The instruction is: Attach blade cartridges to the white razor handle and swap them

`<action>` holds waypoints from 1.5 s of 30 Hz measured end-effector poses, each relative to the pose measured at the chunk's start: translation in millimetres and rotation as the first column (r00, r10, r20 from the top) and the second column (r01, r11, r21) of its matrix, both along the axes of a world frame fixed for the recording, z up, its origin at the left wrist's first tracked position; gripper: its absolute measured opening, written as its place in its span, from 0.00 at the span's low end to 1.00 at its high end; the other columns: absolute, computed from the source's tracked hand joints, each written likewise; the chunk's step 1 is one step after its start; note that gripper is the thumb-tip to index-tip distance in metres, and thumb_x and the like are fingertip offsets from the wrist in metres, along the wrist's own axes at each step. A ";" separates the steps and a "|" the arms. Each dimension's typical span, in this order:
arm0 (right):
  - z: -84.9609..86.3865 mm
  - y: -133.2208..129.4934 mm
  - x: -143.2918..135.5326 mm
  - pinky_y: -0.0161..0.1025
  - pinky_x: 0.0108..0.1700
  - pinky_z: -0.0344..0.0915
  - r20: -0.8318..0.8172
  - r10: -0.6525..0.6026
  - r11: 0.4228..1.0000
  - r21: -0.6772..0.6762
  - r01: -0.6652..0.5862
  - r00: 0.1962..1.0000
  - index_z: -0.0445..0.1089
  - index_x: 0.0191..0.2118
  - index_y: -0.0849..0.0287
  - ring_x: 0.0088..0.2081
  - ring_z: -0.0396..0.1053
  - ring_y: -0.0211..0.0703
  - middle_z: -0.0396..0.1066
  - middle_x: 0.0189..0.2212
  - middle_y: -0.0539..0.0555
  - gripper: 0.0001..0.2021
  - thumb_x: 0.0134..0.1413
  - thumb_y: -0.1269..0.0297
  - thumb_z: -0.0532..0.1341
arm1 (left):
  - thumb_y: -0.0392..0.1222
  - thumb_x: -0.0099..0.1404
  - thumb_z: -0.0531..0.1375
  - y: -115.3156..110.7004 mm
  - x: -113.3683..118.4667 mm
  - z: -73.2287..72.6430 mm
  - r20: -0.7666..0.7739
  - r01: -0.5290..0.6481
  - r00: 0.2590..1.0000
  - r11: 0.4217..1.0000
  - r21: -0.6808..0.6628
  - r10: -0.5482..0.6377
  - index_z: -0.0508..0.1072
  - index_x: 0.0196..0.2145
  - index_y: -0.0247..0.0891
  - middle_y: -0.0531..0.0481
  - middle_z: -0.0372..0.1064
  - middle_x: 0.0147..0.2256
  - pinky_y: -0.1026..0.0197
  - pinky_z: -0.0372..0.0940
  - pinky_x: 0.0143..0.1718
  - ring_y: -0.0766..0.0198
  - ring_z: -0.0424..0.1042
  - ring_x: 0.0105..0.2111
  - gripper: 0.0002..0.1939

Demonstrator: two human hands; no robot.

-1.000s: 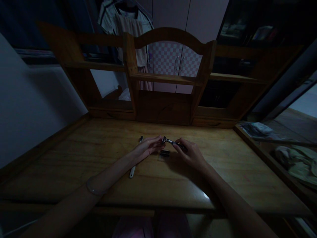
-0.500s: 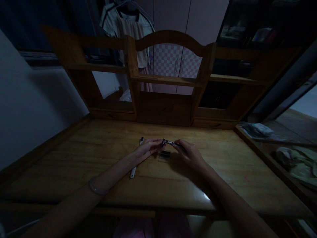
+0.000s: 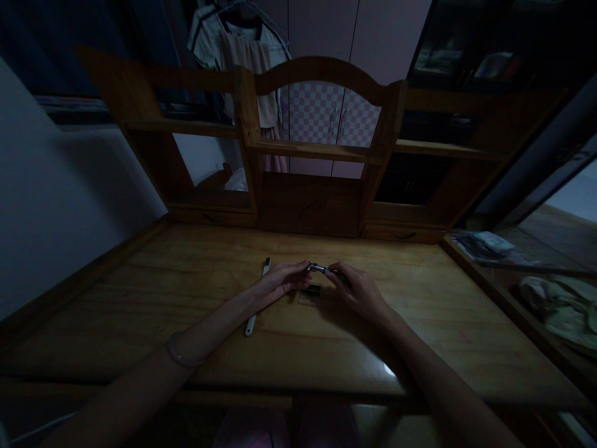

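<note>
A razor [image 3: 319,268] with a shiny metal neck and a dark grip is held between my two hands above the wooden desk. My right hand [image 3: 353,284] is closed around its handle. At the head end, the fingers of my left hand [image 3: 285,276] pinch the razor, and they partly cover that end. Just below, a small dark item in what looks like a clear plastic case [image 3: 311,291] lies on the desk. To the left, a white toothbrush [image 3: 250,324] with dark bristles lies partly behind my left hand and wrist.
The wooden desk [image 3: 186,280] has a shelf unit [image 3: 308,151] with small drawers along its back. A wall rises at the left. Folded cloth [image 3: 559,305] and a plastic-wrapped bundle [image 3: 494,244] lie beyond the desk's right edge.
The razor's head end has turned slightly in my left fingers, and its dark head shows less than before. Both arms stay almost where they were.
</note>
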State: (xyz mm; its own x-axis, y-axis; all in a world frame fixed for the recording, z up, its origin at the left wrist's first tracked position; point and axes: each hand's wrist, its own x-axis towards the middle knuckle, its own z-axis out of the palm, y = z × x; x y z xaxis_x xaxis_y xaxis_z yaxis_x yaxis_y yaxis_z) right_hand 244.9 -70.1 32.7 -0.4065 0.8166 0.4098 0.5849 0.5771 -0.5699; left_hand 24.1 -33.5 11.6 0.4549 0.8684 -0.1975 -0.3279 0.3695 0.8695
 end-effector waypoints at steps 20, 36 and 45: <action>-3.1 2.0 1.0 0.36 0.34 0.60 0.003 -0.033 0.999 -0.023 0.033 0.999 0.63 0.45 0.55 0.31 0.68 0.42 0.70 0.32 0.53 0.13 0.65 0.57 0.47 | 0.36 0.64 0.58 6.2 -4.0 -6.2 0.058 -0.006 0.998 1.000 -0.030 0.007 0.76 0.38 0.29 0.44 0.74 0.30 0.68 0.69 0.31 0.68 0.73 0.28 0.08; -13.3 11.9 7.9 0.33 0.27 0.55 0.000 -0.090 0.996 -0.015 0.090 0.996 0.62 0.43 0.57 0.22 0.61 0.37 0.63 0.21 0.48 0.16 0.66 0.55 0.42 | 0.44 0.63 0.58 16.7 -13.7 -6.7 0.051 -0.183 0.983 0.976 0.118 0.178 0.75 0.32 0.29 0.45 0.72 0.26 0.67 0.66 0.29 0.68 0.71 0.25 0.14; -15.1 15.7 16.8 0.34 0.26 0.54 -0.062 -0.205 0.978 0.027 0.207 0.977 0.60 0.42 0.57 0.22 0.63 0.39 0.63 0.22 0.48 0.15 0.66 0.55 0.42 | 0.48 0.61 0.56 25.0 -45.3 15.1 -0.646 0.003 0.473 0.732 0.681 0.599 0.72 0.35 0.34 0.47 0.70 0.27 0.63 0.61 0.29 0.62 0.69 0.28 0.14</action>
State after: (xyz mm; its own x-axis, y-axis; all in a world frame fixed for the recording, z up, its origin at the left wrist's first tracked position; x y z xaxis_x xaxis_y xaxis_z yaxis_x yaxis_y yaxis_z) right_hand 261.7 -54.4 17.6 -0.2052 0.8658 0.4563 0.6596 0.4668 -0.5891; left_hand -21.2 -8.5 26.7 0.0436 0.9723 0.2295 0.6123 -0.2076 0.7629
